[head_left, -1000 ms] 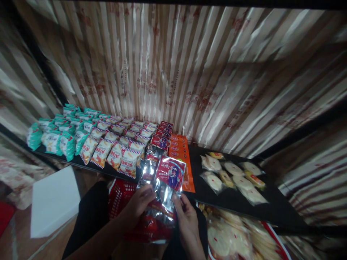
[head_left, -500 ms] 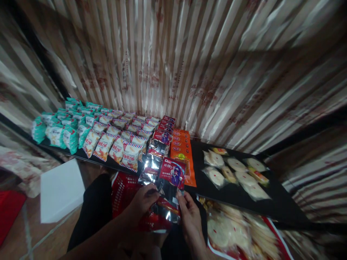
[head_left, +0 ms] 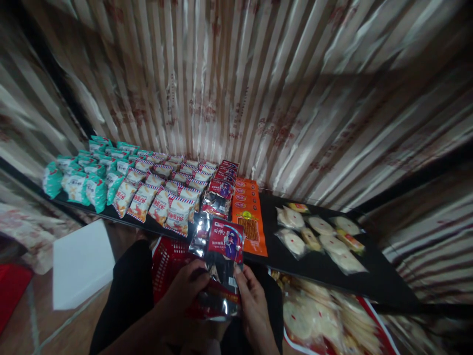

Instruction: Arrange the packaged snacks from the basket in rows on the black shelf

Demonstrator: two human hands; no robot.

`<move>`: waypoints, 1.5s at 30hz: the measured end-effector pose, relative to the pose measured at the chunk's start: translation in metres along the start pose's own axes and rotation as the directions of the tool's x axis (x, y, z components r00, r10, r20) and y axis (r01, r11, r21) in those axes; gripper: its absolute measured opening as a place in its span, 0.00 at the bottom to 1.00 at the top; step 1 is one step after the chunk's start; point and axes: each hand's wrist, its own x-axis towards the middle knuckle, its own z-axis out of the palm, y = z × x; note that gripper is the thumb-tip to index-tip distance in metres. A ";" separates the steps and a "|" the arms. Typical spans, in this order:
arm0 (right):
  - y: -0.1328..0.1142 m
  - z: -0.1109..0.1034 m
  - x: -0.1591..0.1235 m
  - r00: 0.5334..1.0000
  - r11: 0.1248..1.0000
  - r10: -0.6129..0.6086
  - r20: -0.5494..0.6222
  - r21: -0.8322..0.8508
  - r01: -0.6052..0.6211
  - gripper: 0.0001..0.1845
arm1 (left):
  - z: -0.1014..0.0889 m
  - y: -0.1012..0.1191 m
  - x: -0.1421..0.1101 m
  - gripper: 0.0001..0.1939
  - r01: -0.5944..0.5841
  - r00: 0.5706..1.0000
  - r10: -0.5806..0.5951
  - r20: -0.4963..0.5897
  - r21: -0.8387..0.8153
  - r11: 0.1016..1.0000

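Observation:
My left hand is closed on the left side of some shiny snack packets. The front snack packet is black, with a red-and-purple label and a clear, glossy lower part. Along its right edge, my right hand grips with the thumb on top. A silvery packet sticks out behind it at the left; how many are held is hidden. Just beyond, matching red-and-black packets lie in an overlapping row on the black shelf. Partly under the held packets stands a red basket.
Orange snack packs lie right of the row; white striped bags and teal bags fill the left. Round wrapped discs lie farther right. Below are bagged discs and a white panel. A curtain hangs behind.
Both hands and the held packets have shifted slightly left and down, toward me. More of the orange pack behind them now shows. The shelf goods keep their places.

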 end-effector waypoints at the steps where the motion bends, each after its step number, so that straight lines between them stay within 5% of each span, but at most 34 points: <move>1: -0.002 0.001 0.002 1.000 1.000 -0.010 0.005 -0.001 0.010 0.24 | 0.000 0.004 0.001 0.12 0.005 1.000 -0.004 -0.018 0.004 1.000; 5: -0.011 0.001 0.009 0.999 0.999 -0.040 0.022 -0.017 0.040 0.23 | -0.001 0.021 0.002 0.13 -0.034 0.997 0.036 -0.061 0.034 0.999; 9: -0.024 0.000 0.020 0.998 0.998 -0.056 -0.036 0.034 0.057 0.21 | -0.005 0.032 0.012 0.13 -0.219 0.967 0.238 -0.088 0.190 0.957; 11: -0.033 0.000 0.027 0.994 0.993 -0.061 -0.088 0.091 0.069 0.22 | -0.006 0.037 0.024 0.14 -0.336 0.906 0.403 -0.129 0.361 0.870; 13: -0.045 -0.001 0.036 0.988 0.988 -0.061 -0.144 0.131 0.080 0.24 | -0.006 0.044 0.040 0.15 -0.414 0.801 0.578 -0.154 0.556 0.721; 16: -0.059 -0.006 0.053 0.978 0.985 -0.080 -0.191 0.135 0.107 0.25 | -0.001 0.059 0.068 0.17 -0.393 0.706 0.700 -0.104 0.766 0.509; 21: -0.070 -0.017 0.082 0.959 0.971 -0.129 -0.251 0.166 0.174 0.24 | 0.016 0.088 0.123 0.23 -0.306 0.732 0.681 0.004 0.895 0.324; 28: -0.075 -0.020 0.097 0.956 0.960 -0.110 -0.273 0.218 0.173 0.26 | 0.035 0.095 0.180 0.29 -0.220 0.795 0.607 0.003 0.933 0.284; 36: -0.079 -0.013 0.113 0.974 0.965 -0.147 -0.174 0.193 0.180 0.22 | 0.030 0.084 0.177 0.31 -0.117 0.828 0.559 -0.054 0.957 0.265; 41: -0.088 0.001 0.140 0.969 0.962 -0.197 -0.147 0.163 0.220 0.23 | 0.025 0.082 0.173 0.48 -0.143 0.886 0.463 0.026 0.965 0.219; 45: -0.097 0.017 0.164 0.965 0.962 -0.231 -0.127 0.116 0.246 0.20 | 0.025 0.079 0.173 0.29 -0.150 0.853 0.522 -0.020 0.948 0.281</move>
